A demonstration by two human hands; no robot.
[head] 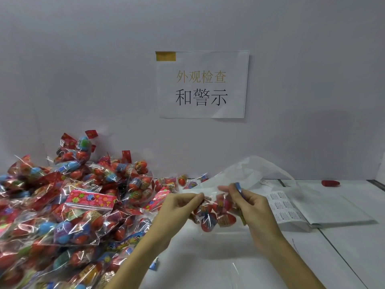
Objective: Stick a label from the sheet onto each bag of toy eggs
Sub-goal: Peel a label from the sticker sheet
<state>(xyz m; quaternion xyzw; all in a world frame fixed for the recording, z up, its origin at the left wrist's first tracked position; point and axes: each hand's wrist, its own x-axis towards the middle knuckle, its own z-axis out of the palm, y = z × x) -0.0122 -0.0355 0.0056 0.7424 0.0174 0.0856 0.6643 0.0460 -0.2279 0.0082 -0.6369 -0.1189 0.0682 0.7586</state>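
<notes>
A clear bag of red toy eggs point(215, 215) hangs above the white table, held between both hands. My left hand point(179, 205) pinches its upper left edge. My right hand point(250, 203) grips its right end, where the blue header card shows between the fingers. Just right of that hand the label sheet point(285, 207) lies flat on the table, with rows of small printed stickers. Whether the held bag carries a label I cannot tell.
A big heap of bagged toy eggs point(68, 209) fills the left side of the table. A crumpled clear plastic sheet point(254, 170) stands behind my hands. White papers point(337, 211) lie under the label sheet. A red object point(330, 183) rests at the far right by the wall.
</notes>
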